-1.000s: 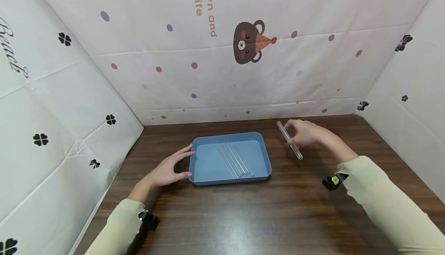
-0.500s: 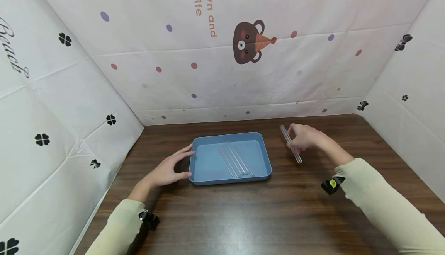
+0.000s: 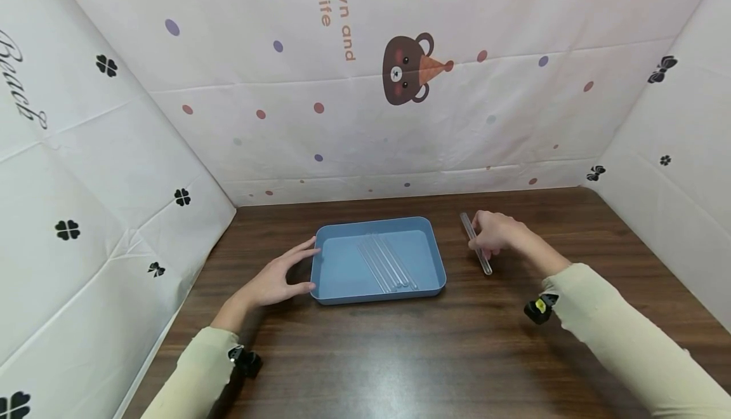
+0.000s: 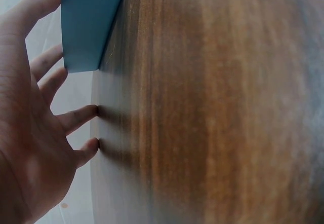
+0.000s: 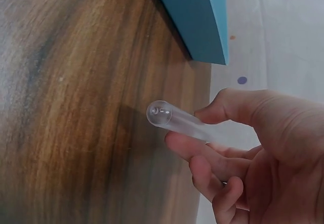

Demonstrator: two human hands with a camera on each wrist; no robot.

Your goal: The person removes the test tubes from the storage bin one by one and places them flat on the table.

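A clear test tube is pinched between thumb and fingers of my right hand, to the right of the blue tray. In the right wrist view the rounded end of the test tube points out past the fingertips, over the wooden tabletop. Inside the tray several clear tubes lie side by side at a slant. My left hand is spread at the tray's left side, thumb by the front corner. In the left wrist view its fingertips touch the tray wall, while two fingers rest on the table.
The dark wooden table stretches around the tray on all sides. Behind it rises a white printed sheet with a bear, and similar white sheets stand at left and right.
My right hand has come a little toward the front edge with the test tube, which now lies at a steeper angle in the head view. The left hand and tray have stayed put.
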